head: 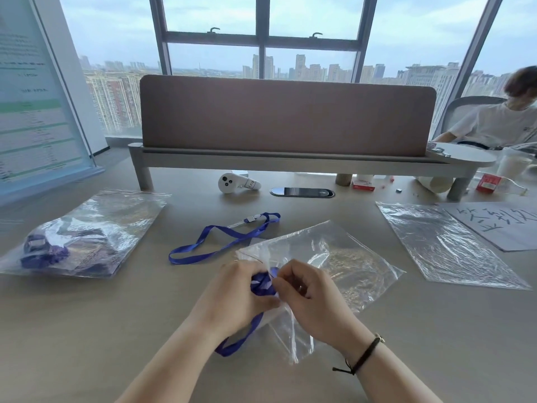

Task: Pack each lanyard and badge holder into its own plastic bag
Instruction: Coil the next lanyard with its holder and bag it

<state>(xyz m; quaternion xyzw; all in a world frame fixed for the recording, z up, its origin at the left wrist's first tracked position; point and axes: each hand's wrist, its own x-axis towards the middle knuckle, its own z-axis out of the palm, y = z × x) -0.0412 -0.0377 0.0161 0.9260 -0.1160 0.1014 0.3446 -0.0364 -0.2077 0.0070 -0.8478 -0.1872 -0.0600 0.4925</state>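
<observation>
- The left hand (pixel 232 292) has its fingers curled round a bunched blue lanyard (pixel 263 285), holding it at the mouth of a clear bag (pixel 334 257).
- A loop of that lanyard hangs out below the left hand and lies on the desk (pixel 116 330).
- The right hand (pixel 309 298) pinches the edge of the bag's opening, just beside the left hand's fingers; a dark cord bracelet sits on its wrist.
- The bag lies flat on the desk, stretching away from the hands toward the right.
- A second lanyard (pixel 220 239) lies loose on the desk beyond the hands, its white clip toward the far end.
- At the left lies a packed bag (pixel 78 237) with a bundled blue lanyard inside.
- At the right lies a stack of empty bags (pixel 444 245), touching a sheet of paper (pixel 499 225) with handwriting.
- A white controller (pixel 236 183) rests near the desk's partition (pixel 284 114).
- Another person sits at the far right.
</observation>
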